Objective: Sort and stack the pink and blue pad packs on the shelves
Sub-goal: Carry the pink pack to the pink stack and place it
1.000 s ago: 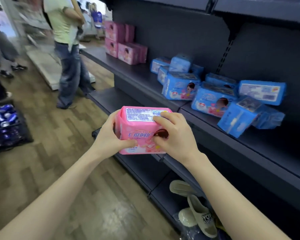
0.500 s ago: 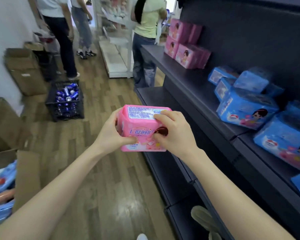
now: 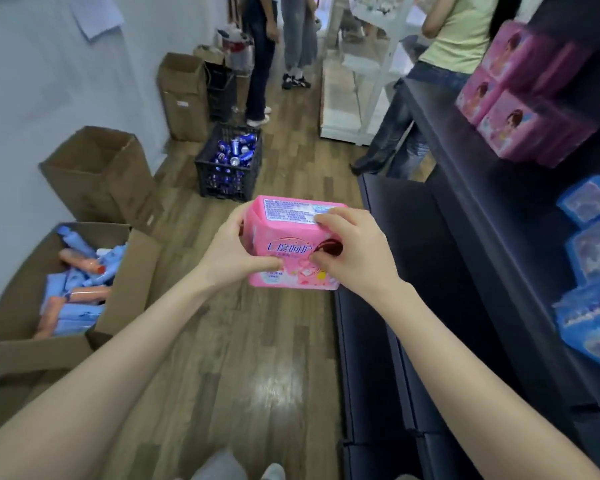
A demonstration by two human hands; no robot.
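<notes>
Left grip: fingers curled round the left end of the pink pack, thumb on its front face. Right grip: fingers over the top right corner, thumb pressed on the front. Both are clasped on this one pack.

Pack position: in the air over the wood floor, just left of the dark shelf and touching no part of it. It is upright with its front towards the camera.

Progress (judgement): partway.
- Done: a pink stack stands at the far end of the shelf, two packs high.
- Blue packs sit nearer on the shelf at the frame's right edge. They look piled rather than squared, but the blur prevents a firm call.
- Left: the held pack is not yet placed and probably belongs with the pink stack. A carton on the floor to the left holds more blue packs mixed with peach-coloured items I cannot identify.

Pack appearance: soft, film-wrapped and bright pink. It has blue script across the front and a white printed label on top. A dark round patch is partly hidden under the right thumb. The bottom band carries small coloured graphics. No tears or dents are visible.
</notes>
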